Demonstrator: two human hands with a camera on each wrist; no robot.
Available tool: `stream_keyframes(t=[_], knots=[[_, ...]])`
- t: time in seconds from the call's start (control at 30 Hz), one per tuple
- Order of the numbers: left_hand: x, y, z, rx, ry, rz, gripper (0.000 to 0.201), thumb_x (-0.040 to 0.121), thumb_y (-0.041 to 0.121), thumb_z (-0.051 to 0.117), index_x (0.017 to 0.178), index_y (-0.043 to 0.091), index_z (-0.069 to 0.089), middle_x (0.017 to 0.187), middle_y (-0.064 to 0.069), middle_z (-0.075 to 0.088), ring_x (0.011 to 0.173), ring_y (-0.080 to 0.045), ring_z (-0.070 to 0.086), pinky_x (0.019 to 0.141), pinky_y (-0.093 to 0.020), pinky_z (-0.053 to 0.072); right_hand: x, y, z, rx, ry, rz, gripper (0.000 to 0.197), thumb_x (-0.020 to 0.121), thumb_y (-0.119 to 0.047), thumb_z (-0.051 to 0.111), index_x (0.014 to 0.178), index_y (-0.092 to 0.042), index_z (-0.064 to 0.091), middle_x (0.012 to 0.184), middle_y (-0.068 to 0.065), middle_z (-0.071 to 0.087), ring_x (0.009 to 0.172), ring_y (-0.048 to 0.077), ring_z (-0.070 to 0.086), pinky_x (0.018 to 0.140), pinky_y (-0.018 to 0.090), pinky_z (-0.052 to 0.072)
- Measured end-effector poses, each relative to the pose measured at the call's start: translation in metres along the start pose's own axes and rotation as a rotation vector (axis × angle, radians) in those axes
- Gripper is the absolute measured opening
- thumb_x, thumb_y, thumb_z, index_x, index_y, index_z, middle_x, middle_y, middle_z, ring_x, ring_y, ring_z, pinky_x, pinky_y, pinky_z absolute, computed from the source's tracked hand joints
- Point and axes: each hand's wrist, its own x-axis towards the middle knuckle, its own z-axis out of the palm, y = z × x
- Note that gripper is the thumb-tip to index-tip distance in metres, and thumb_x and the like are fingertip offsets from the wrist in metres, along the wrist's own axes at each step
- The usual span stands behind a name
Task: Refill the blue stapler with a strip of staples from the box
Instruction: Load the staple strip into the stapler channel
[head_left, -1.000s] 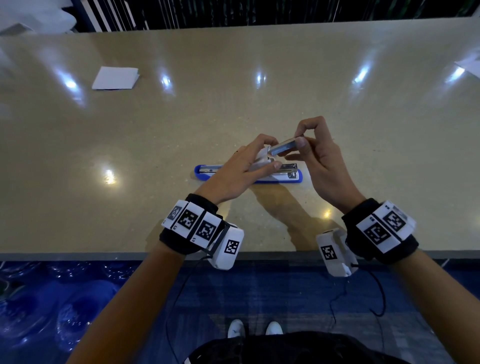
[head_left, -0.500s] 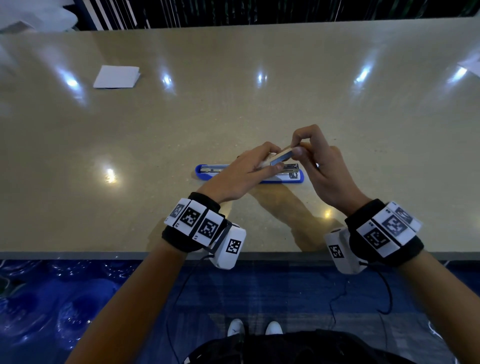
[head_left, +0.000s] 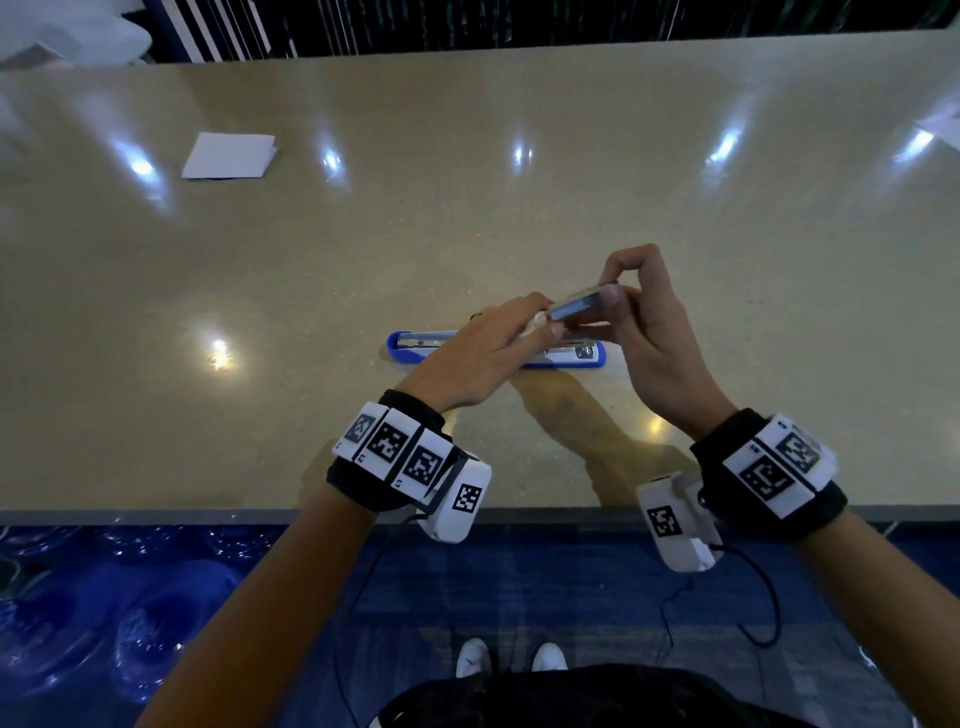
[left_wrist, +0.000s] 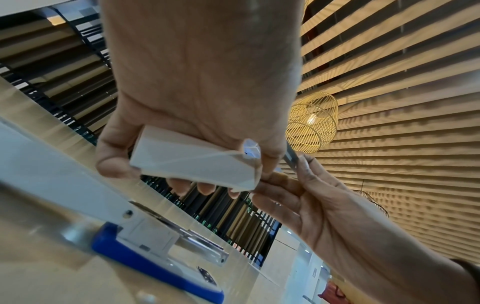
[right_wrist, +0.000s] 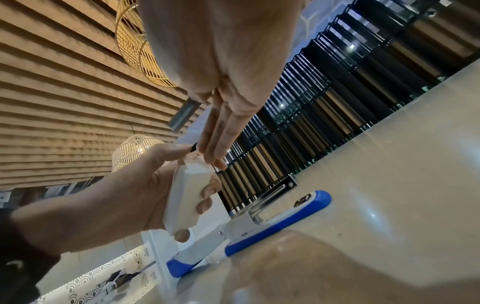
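Gripping the white box (left_wrist: 193, 162), left hand (head_left: 467, 358) fingers curl round it; right hand (head_left: 657, 338) fingers pinch the staple strip (head_left: 576, 304) above the blue stapler (head_left: 571, 358).

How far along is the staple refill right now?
Done: the stapler lies opened flat on the table. In hand: the left hand grips the box while the right hand pinches the strip at its mouth. Left: lay the strip in the stapler's channel and close it.

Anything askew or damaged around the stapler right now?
Nothing stands out. The stapler lies opened flat on the table, the left hand grips the box, and the right hand pinches a staple strip above it.
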Motion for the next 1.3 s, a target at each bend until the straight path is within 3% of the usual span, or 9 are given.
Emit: stream_keyframes(t=[0.1, 0.2, 0.4, 0.6, 0.8, 0.97, 1.07, 1.17, 1.3], knots=[[0.0, -0.003, -0.002, 0.055, 0.026, -0.017, 0.024, 0.101, 0.037, 0.034, 0.114, 0.023, 0.048, 0.1, 0.004, 0.054, 0.097, -0.017, 0.051, 0.081, -0.031, 0.04, 0.0, 0.001, 0.0, 0.044, -0.009, 0.048, 0.004, 0.098, -0.028, 0.035, 0.096, -0.031, 0.037, 0.093, 0.014, 0.069, 0.09, 0.023, 0.073, 0.081, 0.043, 0.06], [0.001, -0.002, -0.003, 0.074, 0.04, -0.024, 0.023, 0.102, 0.031, 0.031, 0.112, 0.02, 0.048, 0.1, 0.0, 0.053, 0.095, -0.021, 0.051, 0.081, -0.034, 0.04, 0.002, 0.003, 0.0, 0.0, -0.004, 0.044, 0.009, 0.101, -0.02, 0.035, 0.097, -0.028, 0.037, 0.083, -0.003, 0.066, 0.088, 0.014, 0.072, 0.079, 0.034, 0.061], [0.001, -0.001, -0.001, 0.122, 0.027, -0.052, 0.016, 0.102, 0.027, 0.029, 0.1, 0.023, 0.044, 0.096, -0.002, 0.054, 0.089, -0.022, 0.05, 0.076, -0.035, 0.04, 0.003, 0.004, 0.003, 0.027, -0.037, 0.104, 0.007, 0.102, -0.018, 0.033, 0.103, -0.012, 0.035, 0.083, -0.005, 0.067, 0.08, 0.009, 0.072, 0.072, 0.022, 0.059], [-0.007, 0.005, 0.004, 0.179, -0.217, -0.163, 0.038, 0.097, 0.034, 0.045, 0.129, 0.018, 0.033, 0.111, 0.002, 0.041, 0.106, -0.02, 0.044, 0.084, -0.033, 0.038, 0.007, 0.018, 0.001, 0.022, 0.125, 0.203, 0.004, 0.101, -0.014, 0.037, 0.099, -0.011, 0.04, 0.084, -0.001, 0.055, 0.071, 0.017, 0.063, 0.067, 0.026, 0.054], [-0.012, 0.0, 0.014, 0.374, -0.375, -0.086, 0.042, 0.09, 0.043, 0.058, 0.122, 0.017, 0.053, 0.126, -0.001, 0.053, 0.11, -0.015, 0.048, 0.09, -0.03, 0.04, 0.007, 0.025, -0.004, 0.047, 0.181, 0.279, 0.004, 0.098, -0.01, 0.044, 0.099, -0.008, 0.048, 0.082, 0.001, 0.057, 0.068, 0.017, 0.058, 0.06, 0.021, 0.054], [-0.004, 0.003, -0.003, 0.238, -0.007, -0.053, 0.039, 0.097, 0.042, 0.044, 0.09, 0.01, 0.066, 0.095, -0.003, 0.059, 0.087, -0.016, 0.056, 0.079, -0.03, 0.044, 0.008, 0.024, -0.006, 0.078, 0.177, 0.279, 0.005, 0.096, -0.008, 0.049, 0.098, -0.006, 0.053, 0.08, 0.003, 0.061, 0.062, 0.009, 0.059, 0.057, 0.017, 0.052], [0.005, 0.005, -0.019, 0.051, 0.221, -0.028, 0.038, 0.101, 0.029, 0.04, 0.094, 0.006, 0.069, 0.086, -0.003, 0.066, 0.075, -0.012, 0.062, 0.069, -0.022, 0.049, 0.012, 0.021, -0.006, 0.094, 0.157, 0.228, 0.007, 0.094, -0.004, 0.051, 0.098, -0.003, 0.056, 0.079, 0.006, 0.062, 0.061, 0.01, 0.059, 0.059, 0.018, 0.054], [0.01, 0.008, -0.026, -0.106, 0.131, -0.022, 0.033, 0.099, 0.028, 0.047, 0.11, 0.007, 0.07, 0.094, -0.003, 0.072, 0.083, -0.014, 0.068, 0.076, -0.024, 0.054, 0.018, 0.019, -0.004, 0.085, 0.138, 0.175, 0.01, 0.091, -0.003, 0.056, 0.098, 0.002, 0.059, 0.08, 0.014, 0.063, 0.06, 0.008, 0.06, 0.061, 0.017, 0.054], [0.014, 0.007, -0.026, -0.172, 0.082, -0.004, 0.023, 0.092, 0.022, 0.06, 0.104, 0.009, 0.074, 0.095, -0.011, 0.076, 0.089, -0.023, 0.071, 0.087, -0.038, 0.056, 0.022, 0.02, -0.002, 0.111, 0.127, 0.123, 0.007, 0.088, 0.0, 0.059, 0.094, -0.003, 0.061, 0.073, 0.001, 0.067, 0.059, 0.009, 0.062, 0.061, 0.018, 0.054]])
